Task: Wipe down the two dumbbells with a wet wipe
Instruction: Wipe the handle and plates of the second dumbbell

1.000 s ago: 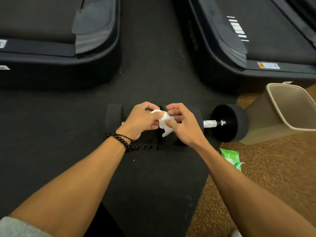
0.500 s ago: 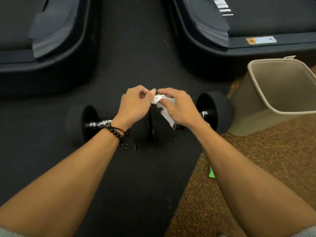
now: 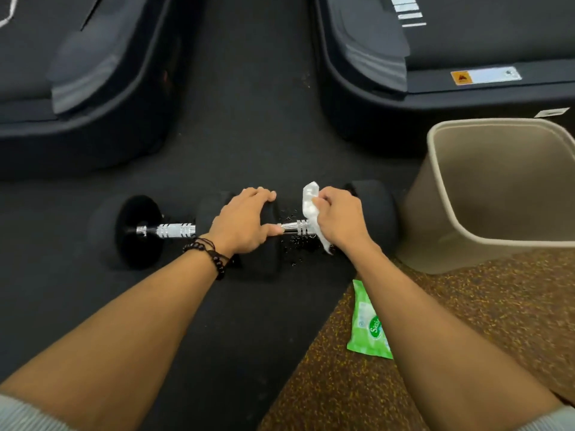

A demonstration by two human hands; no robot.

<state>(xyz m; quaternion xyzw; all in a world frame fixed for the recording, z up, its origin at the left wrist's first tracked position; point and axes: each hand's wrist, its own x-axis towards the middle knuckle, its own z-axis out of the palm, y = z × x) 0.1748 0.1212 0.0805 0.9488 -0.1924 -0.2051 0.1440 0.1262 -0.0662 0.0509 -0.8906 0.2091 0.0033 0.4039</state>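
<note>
Two dumbbells lie end to end on the black floor mat (image 3: 249,144), between two dark treadmill bases. We note the left dumbbell (image 3: 174,230) untouched on its chrome handle, its outer head at far left. Our left hand (image 3: 242,223) rests over the inner black head where the two weights meet, fingers curved across its top and thumb reaching along the right dumbbell (image 3: 371,213) handle; this grip holds the head. Our right hand (image 3: 339,220) has its grip closed round the white wet wipe (image 3: 311,202), pressing it against the chrome handle of the right dumbbell, with one end of the wipe sticking up above the fingers and another hanging below the bar. Small dark specks lie on the mat under that handle. A beaded bracelet (image 3: 208,251) sits on the left wrist. A green wipes packet (image 3: 368,325) lies on the speckled brown floor beside the right forearm. A beige bin (image 3: 435,213) stands just right of the right dumbbell.
</note>
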